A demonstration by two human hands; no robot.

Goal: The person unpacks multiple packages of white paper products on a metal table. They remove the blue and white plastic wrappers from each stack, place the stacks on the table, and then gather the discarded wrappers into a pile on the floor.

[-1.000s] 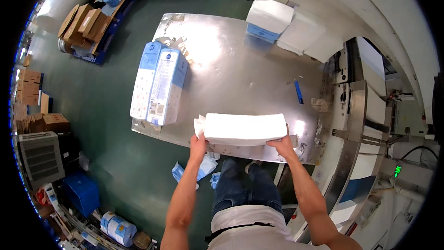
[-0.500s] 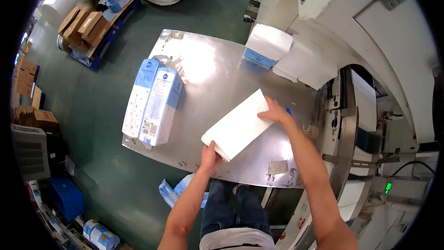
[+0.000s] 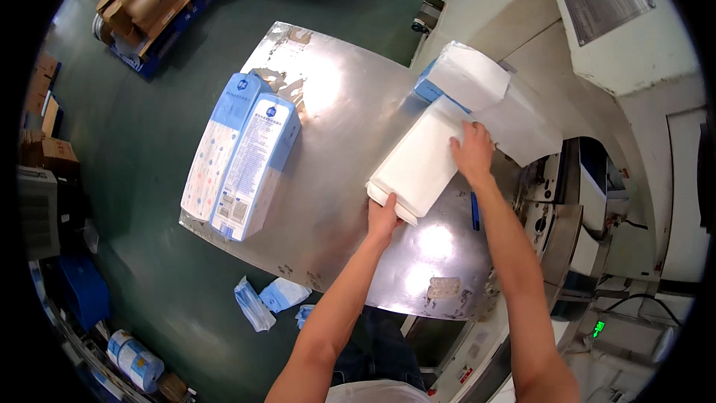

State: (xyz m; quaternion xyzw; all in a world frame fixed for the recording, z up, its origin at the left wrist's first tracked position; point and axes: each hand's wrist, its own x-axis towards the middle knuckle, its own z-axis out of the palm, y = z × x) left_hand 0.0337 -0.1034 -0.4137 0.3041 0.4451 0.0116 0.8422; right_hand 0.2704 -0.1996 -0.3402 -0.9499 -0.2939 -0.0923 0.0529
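Note:
A white stack of folded sheets (image 3: 419,158) lies slanted just above or on the metal table (image 3: 339,157); I cannot tell which. My left hand (image 3: 382,216) grips its near end, thumb on top. Along its far right side, my right hand (image 3: 473,153) holds on with fingers bent over the edge. The stack's far end meets a white and blue plastic bag (image 3: 470,78) at the machine, and whether it is inside is hard to see. On the table's left, two filled white and blue packs (image 3: 257,164) lie side by side.
A white machine (image 3: 634,45) borders the table on the right. Near my right forearm lies a slim blue object (image 3: 475,211). Blue and white plastic wrappers (image 3: 283,295) are on the floor by the near edge. A blue pallet (image 3: 168,26) with cardboard boxes stands at far left.
Both hands have carried the white stack away from me and to the right, up to the bag. My right hand has shifted along the stack's right side. The view has turned slightly.

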